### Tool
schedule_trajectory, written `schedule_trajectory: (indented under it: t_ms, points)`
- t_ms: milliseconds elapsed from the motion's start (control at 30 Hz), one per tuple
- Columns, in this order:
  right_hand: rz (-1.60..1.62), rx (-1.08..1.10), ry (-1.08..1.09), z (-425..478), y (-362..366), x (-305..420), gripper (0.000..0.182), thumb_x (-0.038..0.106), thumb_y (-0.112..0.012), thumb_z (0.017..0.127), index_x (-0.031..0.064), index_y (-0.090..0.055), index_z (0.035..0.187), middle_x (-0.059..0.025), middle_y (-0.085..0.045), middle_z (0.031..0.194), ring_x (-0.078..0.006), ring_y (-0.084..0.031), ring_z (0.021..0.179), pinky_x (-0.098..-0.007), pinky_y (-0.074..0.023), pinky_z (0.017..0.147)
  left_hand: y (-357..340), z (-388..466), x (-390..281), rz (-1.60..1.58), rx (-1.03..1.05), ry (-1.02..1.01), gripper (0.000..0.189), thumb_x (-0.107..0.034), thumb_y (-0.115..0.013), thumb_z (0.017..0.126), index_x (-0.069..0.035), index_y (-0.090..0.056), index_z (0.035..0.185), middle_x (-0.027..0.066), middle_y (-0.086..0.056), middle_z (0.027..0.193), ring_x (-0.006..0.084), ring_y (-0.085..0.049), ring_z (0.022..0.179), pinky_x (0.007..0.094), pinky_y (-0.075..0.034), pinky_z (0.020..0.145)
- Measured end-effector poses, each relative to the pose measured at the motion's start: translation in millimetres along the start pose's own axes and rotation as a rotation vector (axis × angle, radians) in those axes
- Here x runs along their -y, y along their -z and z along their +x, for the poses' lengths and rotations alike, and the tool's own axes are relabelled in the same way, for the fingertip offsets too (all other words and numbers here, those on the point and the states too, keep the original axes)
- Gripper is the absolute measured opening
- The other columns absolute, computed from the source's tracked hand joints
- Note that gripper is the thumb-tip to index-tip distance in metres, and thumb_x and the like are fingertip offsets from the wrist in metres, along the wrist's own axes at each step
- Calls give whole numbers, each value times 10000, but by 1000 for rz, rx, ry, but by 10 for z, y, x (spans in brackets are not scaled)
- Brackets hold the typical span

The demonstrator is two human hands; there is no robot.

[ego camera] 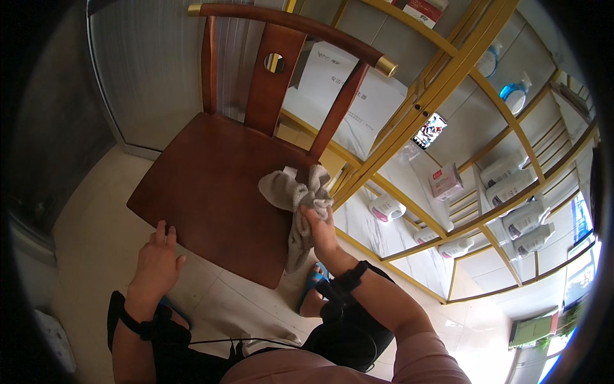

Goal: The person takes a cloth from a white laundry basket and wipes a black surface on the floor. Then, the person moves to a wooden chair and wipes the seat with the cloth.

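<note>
A dark reddish-brown wooden chair (220, 182) stands before me, with a curved top rail tipped in brass-coloured caps and a round hole in its back splat. My right hand (321, 230) grips a crumpled grey-beige cloth (301, 204) at the right side of the seat. Part of the cloth lies on the wood, and one end hangs over the seat's edge. At the seat's front left edge is my left hand (156, 261), holding nothing, its fingertips at the rim. Whether those fingertips press on the wood is unclear.
Right of the chair stands a gold-coloured metal shelf (412, 211) with marble-patterned boards. It bears a large white box (350, 93), white bottles (525, 218), a pink box (446, 182) and a lit phone (429, 130). A grey panel (148, 72) rises behind the chair.
</note>
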State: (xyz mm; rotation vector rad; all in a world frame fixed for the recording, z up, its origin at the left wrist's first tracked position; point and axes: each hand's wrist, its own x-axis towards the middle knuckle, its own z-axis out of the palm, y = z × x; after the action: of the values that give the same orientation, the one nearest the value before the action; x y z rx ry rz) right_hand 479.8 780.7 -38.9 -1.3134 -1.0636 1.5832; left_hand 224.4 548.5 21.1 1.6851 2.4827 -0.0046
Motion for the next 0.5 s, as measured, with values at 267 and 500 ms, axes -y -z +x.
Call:
schedule_trajectory:
  t_ms: [267, 500]
  points:
    - [-414, -31, 425, 479, -7, -36, 706, 275, -748, 782, 14, -399, 1337, -193, -498, 1271, -316, -502, 1169, -386, -429, 974, -57, 19, 27, -5, -7, -17, 586, -178, -672, 862, 81, -443, 1335, 272, -362, 1441, 367, -520, 1186, 420, -486, 955]
    - [-935, -3, 724, 303, -186, 242, 826, 256, -768, 694, 127, -392, 1419, -194, -381, 1418, -411, -396, 1300, -461, -368, 1067, 109, 57, -76, -21, 41, -29, 560, -185, -665, 866, 65, -458, 1323, 260, -402, 1402, 365, -573, 1108, 431, -501, 928]
